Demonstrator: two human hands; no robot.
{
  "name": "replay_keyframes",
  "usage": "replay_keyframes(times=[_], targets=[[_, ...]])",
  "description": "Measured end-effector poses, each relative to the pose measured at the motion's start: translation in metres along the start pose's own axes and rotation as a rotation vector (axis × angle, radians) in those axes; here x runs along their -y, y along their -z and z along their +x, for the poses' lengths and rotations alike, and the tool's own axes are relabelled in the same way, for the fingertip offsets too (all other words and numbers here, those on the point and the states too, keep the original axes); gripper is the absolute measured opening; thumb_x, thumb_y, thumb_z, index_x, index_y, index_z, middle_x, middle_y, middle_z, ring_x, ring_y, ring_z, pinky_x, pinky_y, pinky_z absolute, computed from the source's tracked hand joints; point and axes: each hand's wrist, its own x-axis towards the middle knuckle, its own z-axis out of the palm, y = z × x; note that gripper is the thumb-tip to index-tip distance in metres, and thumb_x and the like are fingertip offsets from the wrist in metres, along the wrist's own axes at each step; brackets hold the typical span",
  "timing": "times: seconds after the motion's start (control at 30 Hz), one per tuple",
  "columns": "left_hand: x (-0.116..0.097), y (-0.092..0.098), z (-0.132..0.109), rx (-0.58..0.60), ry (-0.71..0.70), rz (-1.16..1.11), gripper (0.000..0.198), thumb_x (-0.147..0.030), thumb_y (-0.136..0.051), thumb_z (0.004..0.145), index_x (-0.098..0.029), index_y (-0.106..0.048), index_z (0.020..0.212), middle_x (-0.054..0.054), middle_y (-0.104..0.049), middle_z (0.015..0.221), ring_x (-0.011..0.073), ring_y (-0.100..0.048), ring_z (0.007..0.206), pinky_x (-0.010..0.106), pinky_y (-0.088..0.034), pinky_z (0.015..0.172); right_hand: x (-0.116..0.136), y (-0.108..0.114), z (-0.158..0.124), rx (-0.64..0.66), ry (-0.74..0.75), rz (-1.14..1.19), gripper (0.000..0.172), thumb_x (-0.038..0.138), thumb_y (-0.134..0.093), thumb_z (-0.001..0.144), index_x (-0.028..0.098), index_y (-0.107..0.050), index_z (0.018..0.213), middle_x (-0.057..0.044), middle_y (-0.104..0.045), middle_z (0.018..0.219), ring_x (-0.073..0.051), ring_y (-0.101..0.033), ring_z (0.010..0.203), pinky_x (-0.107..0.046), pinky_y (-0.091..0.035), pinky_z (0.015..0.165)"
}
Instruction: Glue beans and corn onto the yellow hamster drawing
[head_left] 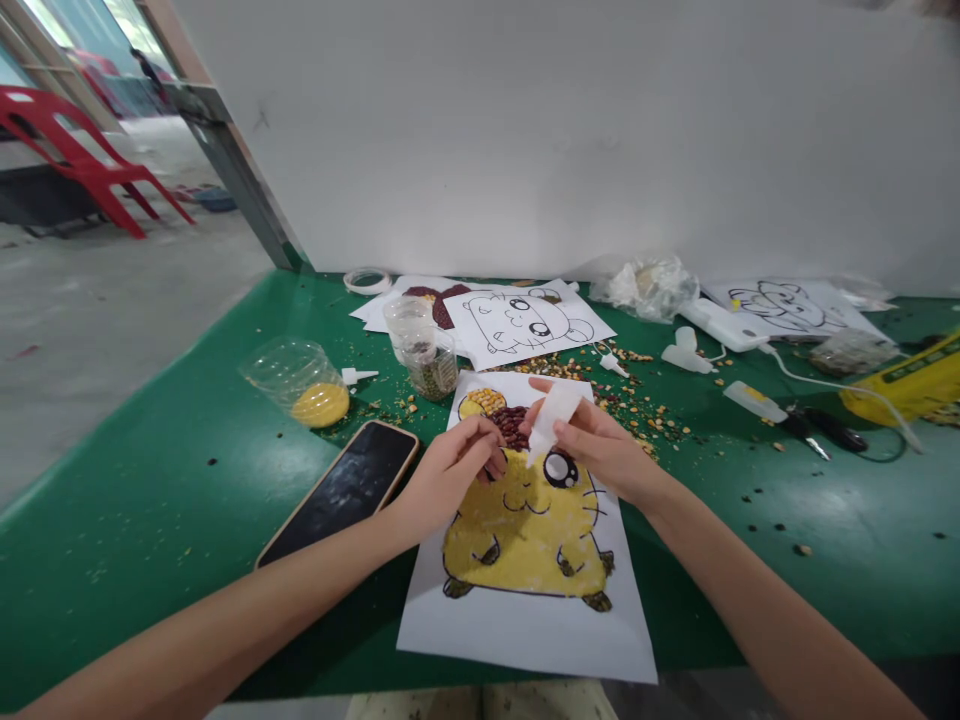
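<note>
A white sheet (525, 630) with a hamster drawing lies on the green table (187, 470) in front of me. Its body is covered in yellow grain (525, 530) and one ear in dark red beans (511, 422). My right hand (592, 445) holds a small white glue bottle (553, 415), nozzle tilted down at the hamster's face. My left hand (454, 470) rests on the sheet beside it, fingers curled in a pinch near the face; what they hold is too small to make out.
A black phone (341, 490) lies left of the sheet. Behind it are a tipped plastic cup with yellow grain (304, 385), a jar of beans (431, 360), more hamster sheets (525, 320), scattered grains (637, 400), glue bottles (754, 400), a yellow box (907, 385) and scissors (814, 430).
</note>
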Motion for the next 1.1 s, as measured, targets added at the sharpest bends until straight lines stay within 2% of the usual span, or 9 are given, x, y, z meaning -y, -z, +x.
replay_keyframes(times=[0.2,0.4,0.63,0.73,0.9,1.0,1.1], targets=[[-0.001,0.000,0.000,0.004,0.003,0.000,0.015,-0.026,-0.037,0.089,-0.018,-0.049,0.083,0.000,-0.060,0.074,0.0126,-0.057,0.068,0.024,-0.043,0.062,-0.003,0.009,0.007,-0.155,0.075,-0.083,0.030,0.027,-0.074,0.065,0.023,-0.066,0.094,-0.003,-0.065,0.093,-0.016,-0.058,0.082,-0.031,-0.047,0.073],[-0.001,0.000,-0.001,0.020,-0.010,0.012,0.021,-0.028,-0.037,0.090,-0.017,-0.049,0.077,0.001,-0.060,0.074,0.0122,-0.057,0.068,0.024,-0.043,0.062,0.000,0.012,0.007,-0.243,0.047,-0.094,0.026,0.029,-0.075,0.064,0.020,-0.066,0.087,-0.001,-0.066,0.082,-0.013,-0.058,0.071,-0.026,-0.047,0.064],[0.003,0.000,0.000,0.033,-0.020,-0.003,0.020,-0.026,-0.038,0.089,-0.017,-0.050,0.077,0.001,-0.060,0.073,0.0123,-0.057,0.066,0.025,-0.044,0.061,-0.002,0.014,0.009,-0.357,0.085,-0.034,0.023,0.028,-0.077,0.060,0.018,-0.062,0.075,0.002,-0.061,0.068,-0.011,-0.053,0.056,-0.025,-0.045,0.053],[0.002,0.000,0.000,0.035,-0.013,-0.012,0.019,-0.025,-0.038,0.089,-0.017,-0.050,0.077,0.001,-0.060,0.071,0.0123,-0.057,0.064,0.025,-0.044,0.060,-0.004,0.014,0.010,-0.377,0.123,0.015,0.021,0.027,-0.076,0.062,0.019,-0.062,0.074,0.002,-0.061,0.069,-0.011,-0.055,0.060,-0.025,-0.046,0.057],[-0.001,0.000,-0.001,-0.001,-0.013,-0.028,0.022,-0.027,-0.037,0.089,-0.017,-0.048,0.073,0.000,-0.060,0.070,0.0122,-0.057,0.064,0.025,-0.044,0.060,0.000,0.009,0.011,-0.338,0.222,0.154,0.013,0.029,-0.065,0.075,0.023,-0.057,0.083,0.002,-0.060,0.076,-0.014,-0.058,0.074,-0.031,-0.049,0.071],[-0.001,0.000,0.000,-0.012,-0.027,-0.036,0.022,-0.027,-0.037,0.089,-0.018,-0.048,0.073,0.000,-0.060,0.070,0.0120,-0.056,0.064,0.025,-0.044,0.061,0.003,0.006,0.010,-0.296,0.204,0.194,0.012,0.029,-0.062,0.077,0.025,-0.055,0.086,0.004,-0.054,0.069,-0.012,-0.055,0.067,-0.034,-0.049,0.074],[0.001,0.000,0.000,-0.008,-0.017,-0.032,0.021,-0.028,-0.037,0.089,-0.018,-0.048,0.074,0.000,-0.060,0.071,0.0122,-0.057,0.064,0.025,-0.044,0.060,0.004,0.005,0.009,-0.228,0.156,0.215,0.021,0.035,-0.060,0.077,0.026,-0.057,0.095,0.001,-0.057,0.079,-0.015,-0.056,0.077,-0.036,-0.048,0.079]])
